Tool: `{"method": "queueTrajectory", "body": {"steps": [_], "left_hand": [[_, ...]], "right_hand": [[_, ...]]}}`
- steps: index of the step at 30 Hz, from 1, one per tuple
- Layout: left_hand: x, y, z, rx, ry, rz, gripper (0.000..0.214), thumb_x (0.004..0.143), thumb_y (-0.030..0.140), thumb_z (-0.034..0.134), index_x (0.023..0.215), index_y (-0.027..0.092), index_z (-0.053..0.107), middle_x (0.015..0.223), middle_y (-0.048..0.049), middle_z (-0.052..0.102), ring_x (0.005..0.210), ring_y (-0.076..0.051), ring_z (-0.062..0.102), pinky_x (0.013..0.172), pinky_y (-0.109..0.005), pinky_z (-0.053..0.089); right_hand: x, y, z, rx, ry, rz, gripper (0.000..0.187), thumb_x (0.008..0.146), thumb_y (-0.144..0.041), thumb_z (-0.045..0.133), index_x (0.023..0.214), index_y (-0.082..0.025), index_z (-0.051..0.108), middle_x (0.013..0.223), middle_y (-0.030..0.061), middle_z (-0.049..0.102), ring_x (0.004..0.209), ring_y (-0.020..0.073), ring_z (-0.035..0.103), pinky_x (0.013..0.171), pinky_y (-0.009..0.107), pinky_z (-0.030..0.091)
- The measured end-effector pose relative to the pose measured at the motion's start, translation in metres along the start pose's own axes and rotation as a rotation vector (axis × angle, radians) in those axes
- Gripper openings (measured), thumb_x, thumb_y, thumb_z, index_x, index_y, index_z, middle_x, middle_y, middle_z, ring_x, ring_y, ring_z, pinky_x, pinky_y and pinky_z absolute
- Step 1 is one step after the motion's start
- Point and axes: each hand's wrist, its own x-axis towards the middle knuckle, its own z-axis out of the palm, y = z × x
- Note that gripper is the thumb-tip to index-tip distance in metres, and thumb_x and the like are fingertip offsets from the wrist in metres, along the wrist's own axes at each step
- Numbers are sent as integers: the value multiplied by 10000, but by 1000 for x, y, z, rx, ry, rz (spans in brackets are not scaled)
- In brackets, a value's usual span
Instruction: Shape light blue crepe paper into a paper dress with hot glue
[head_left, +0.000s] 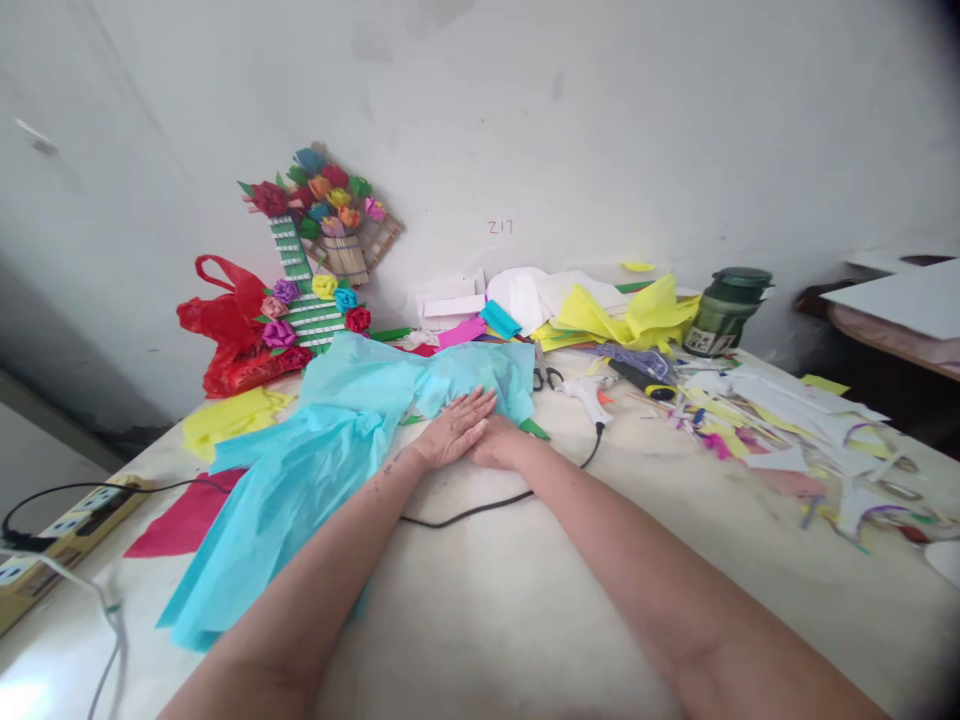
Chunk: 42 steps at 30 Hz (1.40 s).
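My left hand lies flat with fingers stretched out, resting over my right hand. The fingers of my right hand are hidden beneath it. Both hands press down at the near edge of a light blue sheet of crepe paper, which is crumpled where they meet it. Longer folds of the same blue paper spread toward the left front of the table. Just right of the hands lie a white glue gun with a black cord and the dark handles of scissors.
Paper-flower crafts and a red plastic bag stand at the back left. A power strip lies at left. Yellow paper, a green bottle, a cutter knife and paper scraps occupy the right.
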Motion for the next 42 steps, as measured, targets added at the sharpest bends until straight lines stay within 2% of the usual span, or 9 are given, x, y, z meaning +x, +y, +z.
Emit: {"method": "queueTrajectory", "body": {"steps": [3,6,10,14,20,24,29,33,42], "left_hand": [[-2,-3,0,-161,57,-67,539,881,444,198,1350,186,260,1431,-7,194,1325,-168,89,1097,-365,59],[-3,-11,-1,-526,223,-216,567,875,477,179,1289,148,383,1387,-54,308,1291,-207,226,1086,-376,116],[-3,-29,-2,-1084,510,-402,602,849,508,199,1162,82,487,1116,-142,591,1089,-243,510,983,-436,324],[-5,-35,-6,-1237,650,-473,502,805,501,315,993,103,557,880,-116,676,933,-236,605,900,-434,405],[-2,-37,-3,-1171,583,-540,542,772,579,326,894,123,592,781,-95,675,837,-218,627,828,-388,453],[5,-41,2,-1150,556,-602,497,755,571,386,812,131,612,708,-70,669,714,-191,629,778,-354,472],[8,-36,2,-1109,544,-589,397,737,498,493,789,125,617,671,-48,663,716,-188,618,813,-364,451],[9,-30,0,-993,507,-538,345,700,474,557,761,139,612,674,-32,655,701,-169,606,811,-349,446],[4,-21,8,-377,403,-426,393,627,489,615,858,173,650,736,-23,644,675,-162,572,646,-272,445]], "right_hand": [[0,0,1,-36,44,-82,533,847,-349,349,1324,-112,333,1390,102,293,1283,216,234,1063,340,177],[0,0,0,-78,22,-167,486,861,-347,344,1275,-100,398,1350,128,363,1284,232,224,1065,434,121],[-2,0,1,-91,11,-142,472,869,-361,332,1257,-107,414,1353,123,362,1279,214,242,1061,438,142],[-3,2,3,-93,27,-163,458,875,-361,315,1233,-103,438,1350,121,368,1285,212,225,1054,437,157],[-1,-4,-1,-131,32,-178,371,864,-322,365,1121,-108,525,1211,137,516,1197,235,372,1020,457,191],[-6,-3,-17,-116,123,-159,310,869,-260,338,1017,-147,586,1125,94,579,1015,188,524,863,331,374],[-18,20,-47,-154,283,262,374,872,-297,304,857,-149,647,884,91,659,845,188,583,712,270,403],[-25,45,-58,-189,127,450,278,801,-269,404,888,-223,664,879,53,676,832,211,598,708,294,413],[-27,68,-59,-142,-84,472,335,675,-198,518,972,-287,644,1018,16,652,925,222,584,759,317,433]]}}
